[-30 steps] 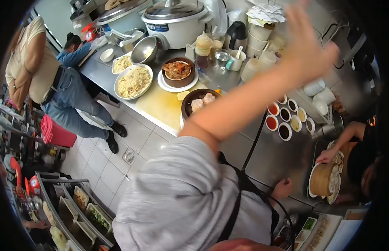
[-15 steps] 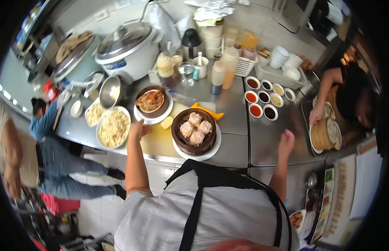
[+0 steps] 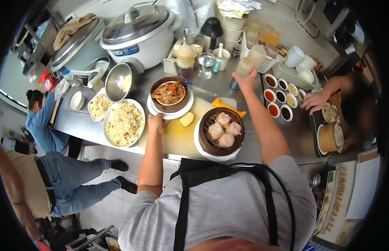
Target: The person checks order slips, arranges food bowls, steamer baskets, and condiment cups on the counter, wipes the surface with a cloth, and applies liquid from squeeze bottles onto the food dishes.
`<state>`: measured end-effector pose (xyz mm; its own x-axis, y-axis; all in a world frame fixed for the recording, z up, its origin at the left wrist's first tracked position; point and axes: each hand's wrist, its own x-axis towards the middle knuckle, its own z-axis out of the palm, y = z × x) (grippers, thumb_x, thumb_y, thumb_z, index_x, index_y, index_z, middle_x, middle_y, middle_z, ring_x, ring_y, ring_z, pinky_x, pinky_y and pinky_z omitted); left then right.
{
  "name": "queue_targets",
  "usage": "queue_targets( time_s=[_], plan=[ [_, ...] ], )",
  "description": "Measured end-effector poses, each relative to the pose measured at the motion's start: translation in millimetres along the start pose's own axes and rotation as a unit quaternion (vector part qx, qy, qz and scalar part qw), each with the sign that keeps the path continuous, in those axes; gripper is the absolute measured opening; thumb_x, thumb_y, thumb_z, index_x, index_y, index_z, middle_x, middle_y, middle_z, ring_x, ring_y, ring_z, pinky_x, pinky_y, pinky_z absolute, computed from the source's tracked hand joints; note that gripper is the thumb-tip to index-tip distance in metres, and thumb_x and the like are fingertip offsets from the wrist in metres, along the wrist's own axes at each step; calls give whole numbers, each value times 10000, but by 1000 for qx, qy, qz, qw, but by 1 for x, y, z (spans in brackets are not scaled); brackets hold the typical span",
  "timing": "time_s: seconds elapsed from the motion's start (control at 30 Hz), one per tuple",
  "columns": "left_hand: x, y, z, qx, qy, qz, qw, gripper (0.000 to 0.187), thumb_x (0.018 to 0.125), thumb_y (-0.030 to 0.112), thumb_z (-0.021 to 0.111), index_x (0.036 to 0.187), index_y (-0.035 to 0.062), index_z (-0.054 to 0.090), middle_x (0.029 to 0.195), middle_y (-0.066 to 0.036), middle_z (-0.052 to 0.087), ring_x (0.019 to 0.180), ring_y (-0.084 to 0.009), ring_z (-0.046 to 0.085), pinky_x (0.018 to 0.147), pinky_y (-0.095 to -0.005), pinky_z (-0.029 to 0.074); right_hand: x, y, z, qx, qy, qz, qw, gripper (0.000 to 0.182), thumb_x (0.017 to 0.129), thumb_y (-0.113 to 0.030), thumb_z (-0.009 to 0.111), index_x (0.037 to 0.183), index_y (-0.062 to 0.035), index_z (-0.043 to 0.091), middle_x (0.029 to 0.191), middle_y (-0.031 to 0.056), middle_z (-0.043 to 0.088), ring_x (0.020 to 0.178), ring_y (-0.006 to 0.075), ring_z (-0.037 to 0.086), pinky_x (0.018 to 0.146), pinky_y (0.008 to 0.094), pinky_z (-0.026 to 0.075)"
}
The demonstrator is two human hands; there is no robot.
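My left hand (image 3: 157, 121) grips the near rim of a white plate (image 3: 188, 108). A small dark steamer basket (image 3: 154, 98) stands on that plate, with a bowl of reddish-brown saucy food (image 3: 169, 92) in it. Stretched across the counter, my right hand (image 3: 246, 82) is closed around a squeeze bottle (image 3: 244, 65) with dark contents low down; part of the bottle is hidden by the fingers. Between my arms, a larger dark steamer basket (image 3: 206, 145) of several open-topped dumplings (image 3: 223, 129) sits on another white plate (image 3: 197, 136). A pale yellow piece (image 3: 186, 120) lies on the cutting board (image 3: 173, 140).
Plates of fried rice (image 3: 124, 124), a metal bowl (image 3: 115, 82) and a rice cooker (image 3: 138, 39) stand left. Several sauce dishes (image 3: 280, 96) are at right. A co-worker's hand (image 3: 315, 101) is near a bamboo steamer (image 3: 329, 137). Another person (image 3: 77, 175) stands at left.
My right hand has moved from above the right counter to the squeeze bottle at the back. My left hand has come onto the plate's rim. The co-worker's hand has left the bamboo steamer.
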<state>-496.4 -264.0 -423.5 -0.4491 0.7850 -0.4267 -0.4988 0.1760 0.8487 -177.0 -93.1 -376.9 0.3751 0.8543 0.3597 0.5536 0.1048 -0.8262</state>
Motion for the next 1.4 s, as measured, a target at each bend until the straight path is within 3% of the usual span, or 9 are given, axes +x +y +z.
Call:
queue_targets(
  time_s=[0.17, 0.4, 0.8, 1.03, 1.13, 1.2, 1.23, 1.27, 1.4],
  plan=[
    [4, -4, -8, -33, -90, 29, 995, 315, 697, -89, 410, 987, 15, 343, 948, -132, 491, 784, -238, 559, 589, -329, 520, 2, -22, 13, -105, -36, -8, 994, 723, 501, -258, 727, 1092, -30, 379, 1086, 172, 422, 1023, 309, 412, 865, 359, 358],
    [-10, 6, 1, 16, -14, 44, 999, 373, 721, -78, 423, 1052, 26, 285, 973, -133, 460, 815, -235, 550, 638, -352, 521, -35, -106, 30, -227, -263, -434, 831, 480, 582, -73, 590, 1042, -97, 455, 972, 103, 489, 944, 274, 454, 834, 362, 341],
    [-1, -3, -6, -3, -34, 39, 999, 471, 704, -98, 434, 1090, 75, 227, 1051, -123, 390, 900, -244, 506, 672, -355, 509, -61, -159, 59, -309, -186, -588, 724, 253, 678, -98, 465, 914, -166, 521, 806, 48, 490, 856, 239, 455, 806, 364, 317],
    [-1, 9, -8, 131, -52, 37, 989, 354, 709, -5, 468, 995, 31, 262, 918, -132, 451, 726, -217, 554, 505, -311, 511, -33, -117, 41, -208, -331, -332, 859, 650, 506, -88, 679, 1098, -147, 418, 1014, 85, 498, 991, 246, 449, 845, 375, 318],
    [-1, 32, -20, 267, -136, -48, 953, 273, 767, 122, 466, 970, -24, 357, 808, -181, 524, 662, -199, 576, 477, -275, 493, -13, -86, 37, 10, -315, -173, 933, 661, 510, -97, 691, 1109, -113, 411, 1070, 99, 481, 1004, 252, 456, 857, 356, 347],
    [-15, 45, -28, 577, -69, 180, 794, 349, 753, 223, 506, 928, -78, 495, 825, -251, 563, 717, -243, 593, 519, -326, 481, 1, -68, 27, 72, -277, -94, 954, 698, 528, -99, 704, 1134, -48, 362, 1085, 113, 473, 1005, 229, 461, 851, 315, 372],
    [-28, 69, -15, 524, -59, 1, 850, 477, 724, 302, 549, 991, -87, 478, 826, -244, 564, 735, -284, 583, 623, -359, 460, 9, -50, 31, 116, -252, -75, 958, 704, 533, -98, 705, 1139, -37, 351, 1075, 115, 477, 999, 221, 463, 849, 311, 374],
    [-25, 72, -12, 568, -2, 139, 811, 497, 715, 315, 566, 1014, -68, 466, 824, -218, 573, 743, -302, 577, 683, -364, 442, 15, -32, 34, 159, -228, -56, 959, 710, 538, -96, 706, 1143, -26, 339, 1066, 117, 480, 993, 212, 466, 846, 306, 376],
    [-17, 118, 89, 409, -68, 313, 854, 718, 636, 289, 673, 1184, -20, 326, 1061, -244, 475, 946, -300, 508, 778, -334, 410, 16, -26, 20, 156, -188, 28, 969, 719, 553, -132, 712, 1142, -4, 320, 1051, 117, 491, 969, 209, 483, 847, 301, 376]
  ],
)
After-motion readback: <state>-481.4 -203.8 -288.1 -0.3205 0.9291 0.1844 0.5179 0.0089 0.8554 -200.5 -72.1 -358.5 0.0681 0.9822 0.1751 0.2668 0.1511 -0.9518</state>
